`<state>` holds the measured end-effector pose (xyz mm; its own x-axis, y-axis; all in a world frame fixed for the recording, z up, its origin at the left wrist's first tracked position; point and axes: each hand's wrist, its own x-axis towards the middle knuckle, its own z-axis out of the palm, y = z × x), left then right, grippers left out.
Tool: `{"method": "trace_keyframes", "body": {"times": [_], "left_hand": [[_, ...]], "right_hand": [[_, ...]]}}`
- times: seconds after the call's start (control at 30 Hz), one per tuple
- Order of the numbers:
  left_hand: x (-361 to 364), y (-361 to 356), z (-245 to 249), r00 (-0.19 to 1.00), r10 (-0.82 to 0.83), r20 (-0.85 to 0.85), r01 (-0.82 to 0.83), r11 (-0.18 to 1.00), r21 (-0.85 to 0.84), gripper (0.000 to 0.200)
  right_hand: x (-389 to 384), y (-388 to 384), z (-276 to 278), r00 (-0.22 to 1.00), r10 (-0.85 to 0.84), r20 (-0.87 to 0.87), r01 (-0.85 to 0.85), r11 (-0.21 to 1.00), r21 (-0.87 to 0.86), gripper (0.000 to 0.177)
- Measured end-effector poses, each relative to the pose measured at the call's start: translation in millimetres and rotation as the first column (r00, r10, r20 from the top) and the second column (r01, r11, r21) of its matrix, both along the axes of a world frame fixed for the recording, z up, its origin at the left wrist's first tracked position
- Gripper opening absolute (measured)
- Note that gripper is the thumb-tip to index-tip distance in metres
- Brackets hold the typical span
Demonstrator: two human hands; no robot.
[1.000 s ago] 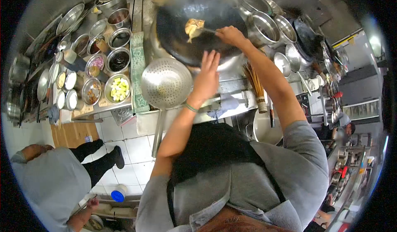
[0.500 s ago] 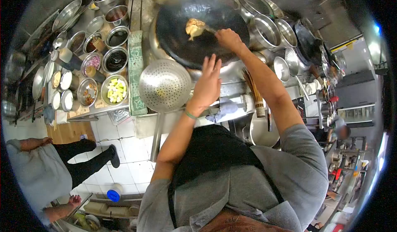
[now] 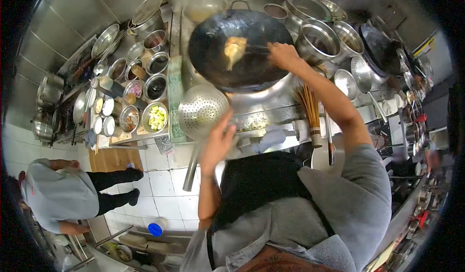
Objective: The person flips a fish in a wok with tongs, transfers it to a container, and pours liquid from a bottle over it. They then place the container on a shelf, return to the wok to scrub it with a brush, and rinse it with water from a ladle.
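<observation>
In the head view my right hand (image 3: 285, 56) is closed round the handle of a thin dark utensil (image 3: 259, 50) over the black wok (image 3: 213, 39). At its far end a golden-brown piece of food (image 3: 235, 50) with a pale narrow end is in the wok. My left hand (image 3: 218, 143), slightly smeared by motion, has its fingers apart and holds nothing. It is just below the large perforated strainer (image 3: 201, 112), overlapping its lower right edge in this view. The strainer's tubular handle (image 3: 191, 170) points down towards the floor.
Left stand several steel bowls of ingredients, including chopped green vegetable (image 3: 156, 118), beside a green patterned cloth (image 3: 175, 97). A bamboo brush (image 3: 310, 112) and blue-grey cloth (image 3: 270, 140) lie before the wok. Pots (image 3: 319, 39) crowd the right. A co-worker (image 3: 65, 189) stands at left.
My left hand has come down and left from the wok's near edge to below the strainer. My right hand still grips the utensil, and the food has turned slightly. The camera view has shifted.
</observation>
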<state>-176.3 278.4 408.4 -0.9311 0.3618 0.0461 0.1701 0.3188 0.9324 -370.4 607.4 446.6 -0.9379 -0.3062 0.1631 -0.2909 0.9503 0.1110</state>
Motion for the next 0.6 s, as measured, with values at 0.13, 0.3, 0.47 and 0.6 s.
{"method": "trace_keyframes", "body": {"times": [0.13,0.3,0.47,0.6], "left_hand": [[40,-34,10,0.977,0.062,0.206,-0.086,0.990,0.107,0.048],[47,-36,-7,0.983,0.118,0.139,-0.127,0.990,0.057,0.049],[39,-31,-7,0.992,0.053,0.114,-0.062,0.995,0.074,0.049],[44,-30,6,0.986,0.075,0.151,-0.095,0.987,0.130,0.048]], "right_hand": [[33,-1,9,0.973,0.215,-0.079,-0.217,0.976,-0.009,0.021],[23,-31,-16,0.949,0.282,-0.144,-0.268,0.957,0.108,0.014],[-2,-36,-30,0.961,0.238,-0.141,-0.229,0.970,0.078,0.014],[-2,-27,0,0.960,0.160,-0.229,-0.203,0.963,-0.178,0.021]]}}
